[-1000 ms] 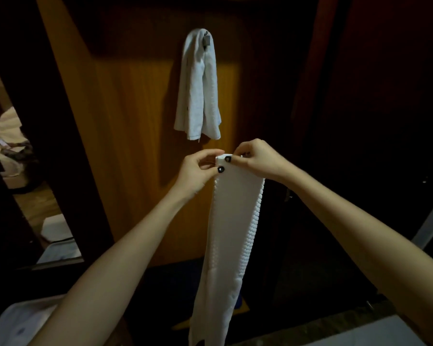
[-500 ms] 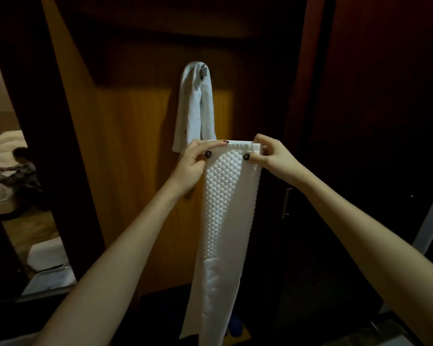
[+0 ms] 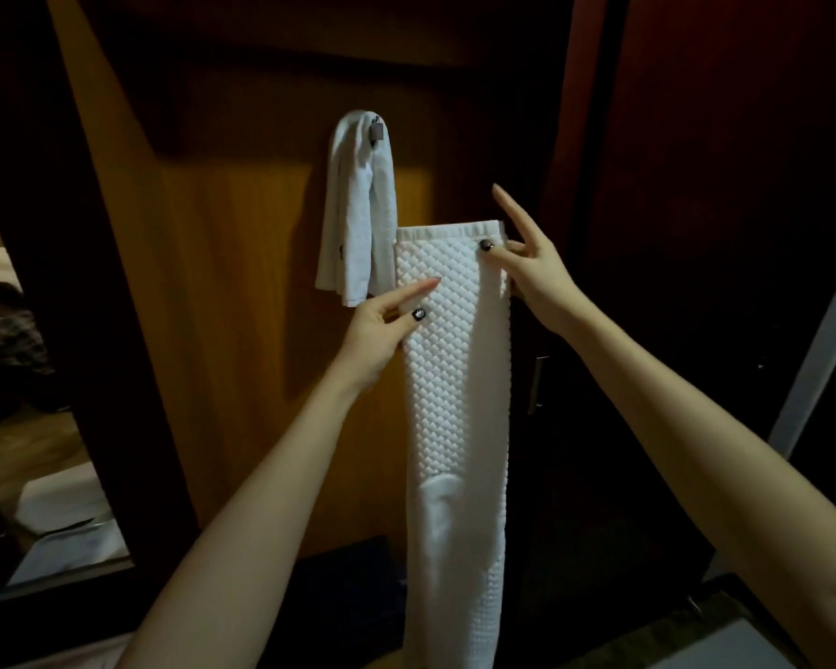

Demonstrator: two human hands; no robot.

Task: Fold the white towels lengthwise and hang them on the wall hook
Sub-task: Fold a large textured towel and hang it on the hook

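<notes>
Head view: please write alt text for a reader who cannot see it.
The right hand pinches the top corner of a folded white towel before a wooden wall; the left hand touches its edge. A second towel hangs on the hook.

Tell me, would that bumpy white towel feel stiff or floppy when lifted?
Probably floppy: the bumpy towel hangs limp below the right hand. Likely easy to grip, given its raised weave. Probably light, since fingertip pinches hold it.

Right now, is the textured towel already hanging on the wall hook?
No, the right hand holds the textured towel up below the hook, which carries only the plain towel.
</notes>
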